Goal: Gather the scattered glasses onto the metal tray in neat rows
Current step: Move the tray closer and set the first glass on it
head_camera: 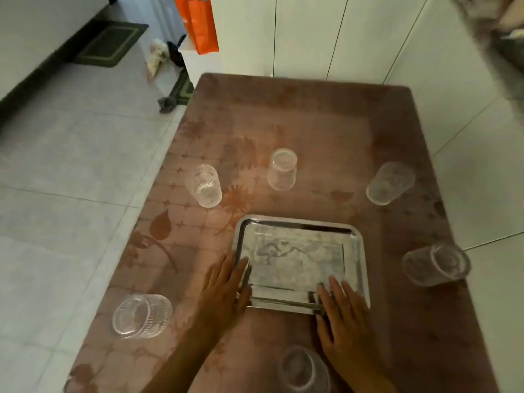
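A rectangular metal tray [357,259] lies on the table with nothing on it. My left hand [224,296] rests flat on the tray's near left corner, fingers apart. My right hand [344,316] lies flat over its near right edge. Several clear glasses stand scattered around the tray: one at the far left [204,185], one at the far middle [282,169], one at the far right [390,182], one at the right edge [436,265], one at the near left [141,315] and one at the near edge [304,370] between my arms.
The table [312,123] has a brown floral cloth, and its left edge drops to a pale tiled floor. White cabinet doors [312,35] stand behind it. An orange bag [198,22] and a green mat [110,43] are farther back on the left.
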### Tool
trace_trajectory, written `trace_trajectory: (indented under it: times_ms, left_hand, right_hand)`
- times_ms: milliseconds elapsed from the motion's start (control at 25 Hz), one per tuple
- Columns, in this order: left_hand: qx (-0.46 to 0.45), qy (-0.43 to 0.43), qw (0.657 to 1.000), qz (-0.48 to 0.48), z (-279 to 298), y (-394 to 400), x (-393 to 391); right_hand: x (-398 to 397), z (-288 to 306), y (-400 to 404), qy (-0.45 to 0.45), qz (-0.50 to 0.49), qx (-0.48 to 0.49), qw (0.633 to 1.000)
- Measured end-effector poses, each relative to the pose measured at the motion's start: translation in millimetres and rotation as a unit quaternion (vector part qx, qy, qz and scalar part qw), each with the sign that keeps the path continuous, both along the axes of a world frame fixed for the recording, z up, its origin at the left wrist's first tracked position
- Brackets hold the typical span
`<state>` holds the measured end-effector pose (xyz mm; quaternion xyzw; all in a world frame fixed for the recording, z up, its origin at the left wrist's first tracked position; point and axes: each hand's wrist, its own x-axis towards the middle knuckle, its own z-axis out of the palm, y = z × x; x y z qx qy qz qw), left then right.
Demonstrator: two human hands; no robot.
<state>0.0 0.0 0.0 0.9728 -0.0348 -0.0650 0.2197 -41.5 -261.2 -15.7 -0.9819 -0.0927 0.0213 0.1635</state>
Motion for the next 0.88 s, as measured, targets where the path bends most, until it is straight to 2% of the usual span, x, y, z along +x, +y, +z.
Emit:
trace_trajectory:
  times_ms: [80, 240, 360, 480, 560, 720, 800, 880]
  left_hand:
    - [0.015, -0.047, 0.996, -0.068, -33.6, 4.8, 13.1]
    - [-0.015, -0.117, 0.988, -0.097, -80.3, 17.5, 22.0]
    - [-0.006, -0.169, 0.980, -0.101, -91.2, 19.4, 21.7]
    - [-0.022, -0.175, 0.978, -0.107, -94.8, 21.2, 24.1]
    - [-0.030, -0.165, 0.978, -0.120, -99.1, 23.8, 27.7]
    - [-0.065, -0.168, 0.977, -0.115, -98.9, 25.2, 23.5]
    - [-0.067, -0.180, 0.974, -0.118, -95.3, 25.4, 19.8]
    - [-0.071, -0.181, 0.974, -0.116, -92.4, 25.5, 19.2]
  right_hand:
    - [10.9, -26.2, 5.4, -0.022, 0.043, -0.026, 0.998]
    - [15.0, -70.3, -0.3, -0.127, 0.061, -0.039, 0.989]
    - [15.8, -82.5, -5.5, -0.167, 0.071, -0.049, 0.982]
    - [17.4, -90.4, -2.7, -0.186, 0.059, -0.039, 0.980]
    - [23.8, -96.4, -3.9, -0.166, 0.049, -0.053, 0.984]
    - [20.6, -85.8, -8.0, -0.058, 0.051, -0.069, 0.995]
    - [6.2, -69.5, -3.8, -0.060, 0.063, -0.020, 0.996]
    - [-10.8, -53.8, 6.4, -0.112, 0.039, 0.113, 0.986]
